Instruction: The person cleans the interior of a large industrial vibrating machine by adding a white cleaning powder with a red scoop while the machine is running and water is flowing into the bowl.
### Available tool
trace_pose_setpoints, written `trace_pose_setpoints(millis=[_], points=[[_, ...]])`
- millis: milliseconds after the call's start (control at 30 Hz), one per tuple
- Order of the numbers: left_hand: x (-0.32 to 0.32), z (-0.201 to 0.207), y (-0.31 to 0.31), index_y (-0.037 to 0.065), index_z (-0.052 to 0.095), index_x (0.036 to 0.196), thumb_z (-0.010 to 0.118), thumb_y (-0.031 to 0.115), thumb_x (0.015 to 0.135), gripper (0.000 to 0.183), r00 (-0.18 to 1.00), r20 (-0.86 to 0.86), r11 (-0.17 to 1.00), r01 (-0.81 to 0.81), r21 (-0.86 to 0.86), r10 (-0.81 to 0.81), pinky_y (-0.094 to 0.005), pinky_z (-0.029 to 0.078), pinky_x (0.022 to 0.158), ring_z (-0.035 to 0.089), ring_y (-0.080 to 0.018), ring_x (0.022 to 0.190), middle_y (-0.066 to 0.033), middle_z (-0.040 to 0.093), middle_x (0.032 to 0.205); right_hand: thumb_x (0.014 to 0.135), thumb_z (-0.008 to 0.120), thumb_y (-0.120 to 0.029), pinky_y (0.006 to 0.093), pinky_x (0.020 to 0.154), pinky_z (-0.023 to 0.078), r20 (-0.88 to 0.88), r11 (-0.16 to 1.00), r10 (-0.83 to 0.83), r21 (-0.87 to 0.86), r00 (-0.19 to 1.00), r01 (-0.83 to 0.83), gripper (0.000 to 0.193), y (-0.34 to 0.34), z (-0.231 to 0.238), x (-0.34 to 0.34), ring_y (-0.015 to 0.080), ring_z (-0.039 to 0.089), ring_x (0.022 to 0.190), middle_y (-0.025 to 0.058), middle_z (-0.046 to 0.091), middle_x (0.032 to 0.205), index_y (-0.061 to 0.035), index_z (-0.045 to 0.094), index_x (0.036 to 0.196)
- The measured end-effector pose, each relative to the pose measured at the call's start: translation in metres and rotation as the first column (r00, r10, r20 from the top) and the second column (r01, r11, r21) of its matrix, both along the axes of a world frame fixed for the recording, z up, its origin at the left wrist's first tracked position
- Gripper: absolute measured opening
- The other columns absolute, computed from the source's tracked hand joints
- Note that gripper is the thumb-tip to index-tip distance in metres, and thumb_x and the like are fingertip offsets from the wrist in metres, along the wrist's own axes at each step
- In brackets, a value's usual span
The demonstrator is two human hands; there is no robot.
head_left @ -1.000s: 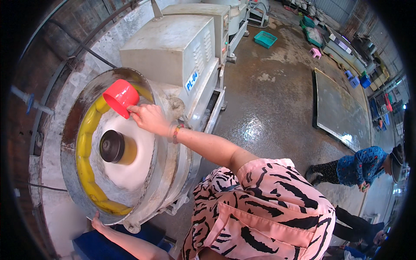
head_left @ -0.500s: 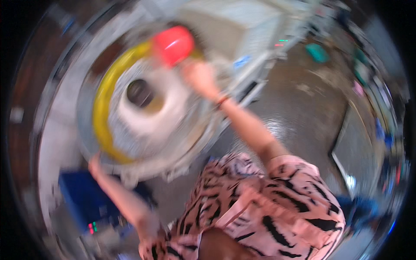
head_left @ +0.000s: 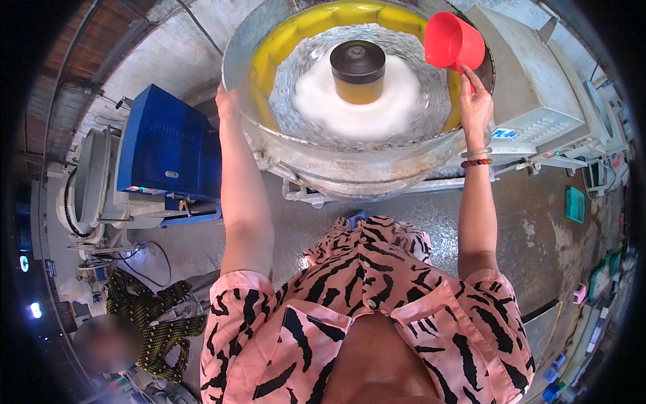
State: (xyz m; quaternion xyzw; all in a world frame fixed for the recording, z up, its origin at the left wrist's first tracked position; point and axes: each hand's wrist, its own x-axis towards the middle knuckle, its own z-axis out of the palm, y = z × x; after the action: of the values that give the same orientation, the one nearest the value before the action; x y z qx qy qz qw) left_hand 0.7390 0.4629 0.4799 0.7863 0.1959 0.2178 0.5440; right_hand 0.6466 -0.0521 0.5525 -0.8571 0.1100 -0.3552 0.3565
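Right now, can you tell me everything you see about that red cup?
The red cup is round, smooth and shiny, and looks like plastic. It has a red handle, partly hidden by the right hand, which grips it. The cup is tipped sideways, its open mouth facing left, toward the middle of the big round tub. It is held up by the tub's right side; whether it touches the rim, I can't tell.
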Motion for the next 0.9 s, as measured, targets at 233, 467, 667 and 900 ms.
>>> trace_pose_setpoints(millis=[233,467,667,900], points=[[0.005,0.006,-0.012,-0.004,0.054,0.102,0.058,0.001,0.062,0.04,0.993,-0.118,0.997,-0.009,-0.078,0.0,-0.0319,0.046,0.07,0.059,-0.0212,0.079,-0.0129,0.061,0.091,0.081,0.051,-0.035,0.0383,0.058,0.045,-0.005,1.0,-0.024,0.017,1.0,0.024,0.026,-0.005,0.0,-0.002,0.031,0.059,0.063,0.0161,0.059,0.064,-0.023,0.063,0.1],[0.003,0.004,-0.001,-0.01,0.053,0.097,0.064,-0.004,0.06,0.039,0.993,-0.117,0.987,0.002,-0.161,-0.021,-0.037,0.049,0.067,0.06,-0.0285,0.073,-0.0182,0.06,0.09,0.082,0.052,-0.033,0.0315,0.056,0.044,-0.101,1.0,-0.005,0.014,0.995,0.007,0.028,-0.002,0.002,-0.005,0.0186,0.057,0.057,0.0167,0.062,0.076,-0.0176,0.062,0.103],[-0.004,0.013,-0.015,-0.007,0.051,0.101,0.064,-0.004,0.059,0.044,0.994,-0.102,0.977,0.015,-0.213,-0.037,-0.0372,0.048,0.069,0.059,-0.0281,0.079,-0.0175,0.059,0.093,0.082,0.052,-0.034,0.0328,0.062,0.045,-0.087,1.0,0.008,0.002,0.996,-0.007,0.03,-0.001,0.005,-0.006,0.0224,0.061,0.066,0.0181,0.062,0.079,-0.0166,0.061,0.105],[0.006,-0.007,-0.001,0.001,0.058,0.098,0.055,0.013,0.066,0.034,0.992,-0.101,0.997,-0.072,-0.018,0.07,-0.0307,0.045,0.072,0.06,-0.0202,0.081,-0.0138,0.062,0.089,0.082,0.049,-0.037,0.043,0.065,0.046,-0.027,0.994,-0.068,-0.085,0.997,0.066,0.039,-0.001,0.0,-0.003,0.0373,0.059,0.074,0.0218,0.06,0.077,-0.0158,0.054,0.114]])
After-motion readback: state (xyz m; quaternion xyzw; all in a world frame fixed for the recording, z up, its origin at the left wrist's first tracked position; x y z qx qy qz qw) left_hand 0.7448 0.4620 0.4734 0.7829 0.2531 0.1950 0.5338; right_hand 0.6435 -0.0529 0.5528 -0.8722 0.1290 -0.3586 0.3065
